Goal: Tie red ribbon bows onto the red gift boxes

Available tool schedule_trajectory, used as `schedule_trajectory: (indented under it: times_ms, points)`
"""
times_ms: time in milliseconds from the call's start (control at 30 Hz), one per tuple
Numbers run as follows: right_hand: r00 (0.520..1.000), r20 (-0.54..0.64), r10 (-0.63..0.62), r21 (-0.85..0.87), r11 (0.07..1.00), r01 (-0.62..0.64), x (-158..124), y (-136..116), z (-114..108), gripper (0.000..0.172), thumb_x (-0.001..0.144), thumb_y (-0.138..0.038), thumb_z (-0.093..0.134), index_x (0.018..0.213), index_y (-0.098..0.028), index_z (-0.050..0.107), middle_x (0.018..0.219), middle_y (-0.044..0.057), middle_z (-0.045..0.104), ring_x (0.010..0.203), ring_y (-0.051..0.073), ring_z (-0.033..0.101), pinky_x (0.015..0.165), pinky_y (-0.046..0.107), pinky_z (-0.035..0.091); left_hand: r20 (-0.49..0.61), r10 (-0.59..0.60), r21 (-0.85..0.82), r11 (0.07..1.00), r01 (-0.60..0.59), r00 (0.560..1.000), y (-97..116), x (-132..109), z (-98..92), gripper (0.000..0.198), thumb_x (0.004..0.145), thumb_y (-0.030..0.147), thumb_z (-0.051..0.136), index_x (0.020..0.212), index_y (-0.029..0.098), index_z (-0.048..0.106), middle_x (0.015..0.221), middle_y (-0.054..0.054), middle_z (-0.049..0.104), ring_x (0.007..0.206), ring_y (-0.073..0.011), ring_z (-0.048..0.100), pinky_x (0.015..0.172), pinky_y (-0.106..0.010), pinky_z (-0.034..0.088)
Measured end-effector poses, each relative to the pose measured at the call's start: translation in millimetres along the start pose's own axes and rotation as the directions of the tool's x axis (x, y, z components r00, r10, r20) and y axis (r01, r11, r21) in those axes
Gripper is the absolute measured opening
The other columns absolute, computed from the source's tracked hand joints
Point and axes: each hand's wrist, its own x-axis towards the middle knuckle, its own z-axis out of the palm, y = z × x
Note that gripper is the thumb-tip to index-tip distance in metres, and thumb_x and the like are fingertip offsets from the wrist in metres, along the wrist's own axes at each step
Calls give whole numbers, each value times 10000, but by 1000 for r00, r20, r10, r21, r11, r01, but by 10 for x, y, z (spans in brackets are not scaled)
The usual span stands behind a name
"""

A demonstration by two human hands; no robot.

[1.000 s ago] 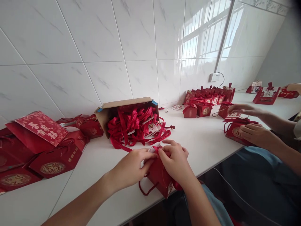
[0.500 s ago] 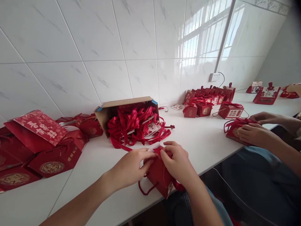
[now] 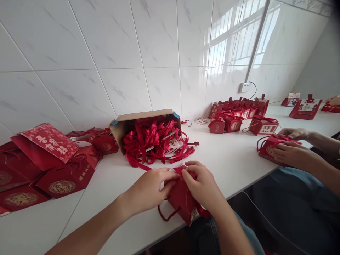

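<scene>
A red paper gift box sits at the table's front edge, between my two hands. My left hand pinches its far top edge, where white inner flaps stick up. From the other side, my right hand is closed on the same top edge, thumb and fingers pressed to the red card. A dark red cord handle loops out from the box's left side. Some red ribbon shows beneath my right wrist. My fingers partly hide the box top.
Behind my hands, an open cardboard carton lies on its side, spilling red ribbons and printed cards. Red boxes are stacked at left, with more finished boxes at back right. Another person's hands hold a ribboned box at right.
The whole view has shifted slightly, so things appear a little further right. Both my hands keep their hold at the box top, with only small finger movement.
</scene>
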Motion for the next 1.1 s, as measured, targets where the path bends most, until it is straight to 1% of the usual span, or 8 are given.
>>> schedule_trajectory:
  times_ms: [300,500,600,667,767,867,1000,1100]
  points:
    - [999,-13,-42,-65,997,41,-5,7,50,248,828,-296,471,657,-210,630,1061,37,637,993,218,559,902,386,368,26,7,140,990,-11,1000,25,-62,11,273,865,158,432,1009,271,634,869,-2,649,743,-160,578,660,-257,402]
    - [997,7,-79,-82,993,79,-10,4,69,258,840,-291,462,647,-208,611,1056,35,641,1025,225,548,902,388,356,39,11,167,986,-17,999,65,-98,-18,168,865,179,418,920,223,570,837,-6,609,738,-168,552,653,-270,388]
    - [996,22,-84,-81,993,86,-9,0,64,267,846,-291,451,634,-203,587,1046,34,641,997,220,547,898,390,355,70,-10,92,996,4,997,82,-128,-89,77,857,251,463,922,220,489,811,10,575,683,-156,518,621,-263,372]
    - [996,37,-81,-54,995,83,-11,-3,56,260,847,-295,447,640,-202,574,1055,36,636,989,216,544,896,385,360,80,-55,-3,998,55,995,73,-134,-141,150,858,350,485,918,222,434,789,23,534,647,-141,480,599,-254,363]
    - [996,51,-71,-17,997,72,-15,-6,45,249,848,-305,446,651,-204,559,1067,39,629,991,214,539,893,376,366,73,-173,-226,956,186,982,17,-95,-180,259,904,482,366,943,226,384,702,45,443,602,-125,410,567,-243,352]
    - [995,58,-76,-31,996,78,-14,-5,41,249,848,-310,448,649,-206,555,1056,41,629,973,213,541,892,377,365,64,-248,-390,885,253,967,-66,-16,-158,307,932,489,274,1002,226,416,646,52,391,594,-123,389,556,-240,341]
    - [993,70,-97,-72,992,102,-15,-9,50,263,861,-316,438,667,-210,580,1036,39,633,956,218,538,896,393,356,67,-243,-440,863,247,968,-133,57,-95,301,912,464,361,948,201,501,633,48,385,565,-105,354,515,-227,299]
    - [992,68,-104,-119,987,111,-20,-7,66,296,883,-334,414,679,-212,591,1040,44,630,969,232,532,905,422,340,22,-208,-434,879,197,978,-124,76,-56,290,895,447,408,834,181,507,655,43,401,560,-93,337,498,-217,279]
